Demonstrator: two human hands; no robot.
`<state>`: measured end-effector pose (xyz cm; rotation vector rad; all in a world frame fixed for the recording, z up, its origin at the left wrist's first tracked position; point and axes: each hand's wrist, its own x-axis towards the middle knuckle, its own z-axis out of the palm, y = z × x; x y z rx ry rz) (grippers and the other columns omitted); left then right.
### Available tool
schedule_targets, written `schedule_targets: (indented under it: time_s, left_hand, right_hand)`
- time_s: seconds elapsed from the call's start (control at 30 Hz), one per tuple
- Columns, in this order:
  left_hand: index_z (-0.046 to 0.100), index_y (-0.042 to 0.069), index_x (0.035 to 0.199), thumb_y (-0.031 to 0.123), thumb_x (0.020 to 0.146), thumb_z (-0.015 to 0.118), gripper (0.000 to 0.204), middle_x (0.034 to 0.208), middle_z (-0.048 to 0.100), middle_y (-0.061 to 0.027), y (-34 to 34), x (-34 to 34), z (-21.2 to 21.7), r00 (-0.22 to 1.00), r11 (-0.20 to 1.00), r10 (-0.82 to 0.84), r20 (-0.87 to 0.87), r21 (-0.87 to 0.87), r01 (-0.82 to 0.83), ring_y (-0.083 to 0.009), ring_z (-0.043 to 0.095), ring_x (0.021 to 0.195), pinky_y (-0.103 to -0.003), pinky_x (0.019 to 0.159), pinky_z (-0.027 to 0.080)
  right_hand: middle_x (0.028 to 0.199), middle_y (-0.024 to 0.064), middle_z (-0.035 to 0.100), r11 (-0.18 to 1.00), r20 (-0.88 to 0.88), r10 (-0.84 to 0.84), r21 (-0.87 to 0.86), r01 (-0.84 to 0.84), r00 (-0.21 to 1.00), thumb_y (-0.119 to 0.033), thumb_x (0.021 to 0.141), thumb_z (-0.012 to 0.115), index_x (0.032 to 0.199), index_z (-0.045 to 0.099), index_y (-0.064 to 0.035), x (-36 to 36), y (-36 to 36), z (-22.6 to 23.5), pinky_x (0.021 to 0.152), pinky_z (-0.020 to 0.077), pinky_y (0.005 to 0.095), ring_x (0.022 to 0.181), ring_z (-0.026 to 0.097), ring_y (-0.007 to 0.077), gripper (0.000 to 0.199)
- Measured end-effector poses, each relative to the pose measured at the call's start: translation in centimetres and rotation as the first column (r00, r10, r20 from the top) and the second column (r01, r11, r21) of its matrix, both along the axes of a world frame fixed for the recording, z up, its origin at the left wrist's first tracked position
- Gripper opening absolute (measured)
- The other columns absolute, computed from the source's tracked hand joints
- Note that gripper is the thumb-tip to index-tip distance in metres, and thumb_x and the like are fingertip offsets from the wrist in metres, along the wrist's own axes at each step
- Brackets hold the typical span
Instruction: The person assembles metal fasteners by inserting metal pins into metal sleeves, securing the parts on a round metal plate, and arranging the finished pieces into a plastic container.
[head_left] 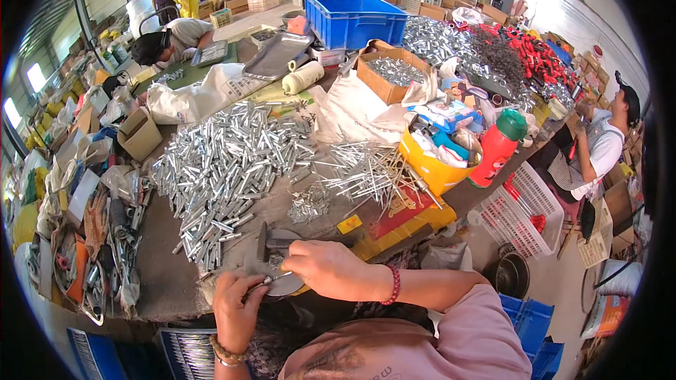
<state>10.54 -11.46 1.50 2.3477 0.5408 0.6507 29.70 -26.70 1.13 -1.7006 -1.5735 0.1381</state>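
Observation:
At the near edge of the workbench my left hand [234,307] is closed, with thumb and fingers pinching a small silvery metal tube [267,280]. My right hand [329,269] is closed too. Its fingertips meet at the tube's other end, on a thin piece too small to make out. Beneath both hands lies a grey metal disc [286,283], with a dark metal block [263,242] standing just behind it. A large heap of metal tubes [229,165] spreads beyond my left hand. Farther right are a small pile of tiny metal parts [308,203] and a heap of thin metal rods [373,171].
A yellow container [431,169] with packets and a red bottle with a green cap [498,148] stand at right. Behind are a cardboard box [394,84] and blue bin [355,22]. Tools [116,250] hang at left. Co-workers sit far left [179,39] and right [598,144].

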Motion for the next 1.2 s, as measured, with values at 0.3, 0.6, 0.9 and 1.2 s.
schedule_targets:
  time_s: [0.3, 0.6, 0.9, 1.2]
  left_hand:
    - [0.077, 0.004, 0.095, 0.012, 0.087, 0.082, 0.012, 0.086, 0.065, -0.0133, 0.7, 0.8, -0.2, 0.999, 0.999, -0.029, 0.016, 0.045, 0.028, -0.0340, 0.062, 0.083, -0.043, 0.074, 0.049]
    - [0.081, 0.004, 0.102, 0.008, 0.082, 0.087, 0.021, 0.091, 0.067, -0.0096, 0.8, 0.2, -0.4, 0.999, 1.000, -0.018, 0.030, 0.016, 0.018, -0.0291, 0.065, 0.087, -0.038, 0.076, 0.052]
    - [0.081, 0.005, 0.101, 0.005, 0.083, 0.085, 0.019, 0.094, 0.069, -0.0092, 0.8, -0.1, -0.9, 0.998, 0.999, -0.035, 0.047, 0.009, 0.035, -0.0285, 0.066, 0.090, -0.038, 0.079, 0.053]
    - [0.081, 0.004, 0.102, 0.000, 0.081, 0.085, 0.022, 0.095, 0.068, -0.0087, 0.6, 0.3, -1.3, 0.998, 0.996, -0.036, 0.042, -0.080, 0.039, -0.0265, 0.067, 0.089, -0.036, 0.078, 0.053]
  right_hand:
    - [0.086, 0.0082, 0.057, 1.000, 0.339, -0.017, 0.001, 0.017, 0.941, -0.013, 0.082, 0.069, 0.080, 0.062, -0.0090, 0.5, -0.1, 1.4, 0.072, 0.0536, 0.0437, 0.083, 0.064, 0.0296, 0.008]
    - [0.089, 0.0057, 0.059, 1.000, 0.255, -0.024, 0.015, 0.021, 0.967, -0.003, 0.079, 0.078, 0.089, 0.072, -0.0078, 0.3, 0.3, 0.9, 0.076, 0.0545, 0.0417, 0.085, 0.064, 0.0278, 0.013]
    - [0.087, 0.0058, 0.059, 1.000, 0.241, -0.002, 0.004, 0.001, 0.971, -0.003, 0.079, 0.075, 0.086, 0.072, -0.0081, 0.1, 0.7, 1.0, 0.077, 0.0554, 0.0418, 0.086, 0.065, 0.0280, 0.009]
    - [0.086, 0.0069, 0.059, 0.999, 0.150, 0.046, 0.010, -0.048, 0.988, -0.001, 0.081, 0.071, 0.085, 0.071, -0.0075, 0.7, 1.3, 0.4, 0.076, 0.0553, 0.0419, 0.086, 0.066, 0.0291, 0.007]
